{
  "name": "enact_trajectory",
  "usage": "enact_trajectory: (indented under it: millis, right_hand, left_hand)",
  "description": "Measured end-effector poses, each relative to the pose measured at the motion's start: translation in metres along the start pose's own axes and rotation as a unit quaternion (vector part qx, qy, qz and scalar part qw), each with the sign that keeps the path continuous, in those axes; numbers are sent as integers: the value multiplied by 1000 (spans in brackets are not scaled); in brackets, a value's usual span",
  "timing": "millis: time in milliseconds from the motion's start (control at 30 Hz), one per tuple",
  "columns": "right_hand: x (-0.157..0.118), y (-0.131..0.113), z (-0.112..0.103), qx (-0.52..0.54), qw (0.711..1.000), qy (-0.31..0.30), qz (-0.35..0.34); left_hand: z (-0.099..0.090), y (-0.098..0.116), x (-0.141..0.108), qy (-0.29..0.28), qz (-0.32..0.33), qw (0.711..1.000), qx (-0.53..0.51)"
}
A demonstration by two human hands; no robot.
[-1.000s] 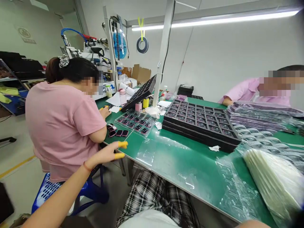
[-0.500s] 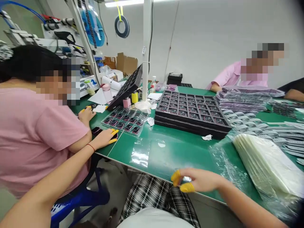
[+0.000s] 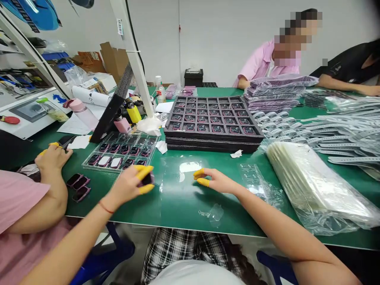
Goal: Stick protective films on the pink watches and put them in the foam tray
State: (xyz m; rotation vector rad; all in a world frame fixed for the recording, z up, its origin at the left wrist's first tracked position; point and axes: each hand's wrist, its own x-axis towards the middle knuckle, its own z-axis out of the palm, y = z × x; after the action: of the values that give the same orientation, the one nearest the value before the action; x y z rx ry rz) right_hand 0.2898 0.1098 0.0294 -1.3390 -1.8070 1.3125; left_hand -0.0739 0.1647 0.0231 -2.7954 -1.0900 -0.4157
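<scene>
Between its yellow-covered fingertips, my left hand [image 3: 126,184] grips a dark watch case [image 3: 147,179] with a pinkish edge, above the green table. My right hand [image 3: 216,180] hovers over a clear film sheet [image 3: 175,198], its yellow-covered thumb and forefinger close together; whether anything thin is between them is too small to tell. A clear plastic tray [image 3: 102,169] holding several watch cases is behind my left hand. Several loose cases [image 3: 80,183] lie left of it. A small clear film piece [image 3: 216,213] rests near the front edge.
Stacked black foam trays [image 3: 213,145] stand behind my hands. Plastic sleeves [image 3: 320,178], pale straps [image 3: 350,160] and bagged purple items [image 3: 273,95] lie to the right. A person in pink [image 3: 20,198] sits at the left; two others are across the table.
The view has turned right. My left hand has lifted a watch case and moved right, away from the person in pink. My right hand has moved forward over the table.
</scene>
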Motion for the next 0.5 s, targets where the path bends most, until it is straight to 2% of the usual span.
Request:
enact_trajectory:
  millis: [67,133,200,267,367,433,500]
  right_hand:
    - [9,17,-6,28,997,66,4]
    - [17,31,-7,42,991,127,7]
    - [23,43,-7,37,985,170,11]
    - [28,53,-6,19,982,186,15]
    - [28,59,-6,-13,985,174,10]
    - [23,55,-4,-39,987,153,-6]
    - [15,47,1,-73,989,123,-37]
  left_hand:
    - [18,55,40,-37,85,995,-41]
    - [39,101,74,-57,145,985,-75]
    - [56,133,95,-61,167,979,-99]
    - [64,149,102,-56,162,978,-119]
    - [59,145,91,-45,116,983,-136]
    - [40,121,72,-46,61,989,-126]
    - [12,82,47,-60,-17,994,-94]
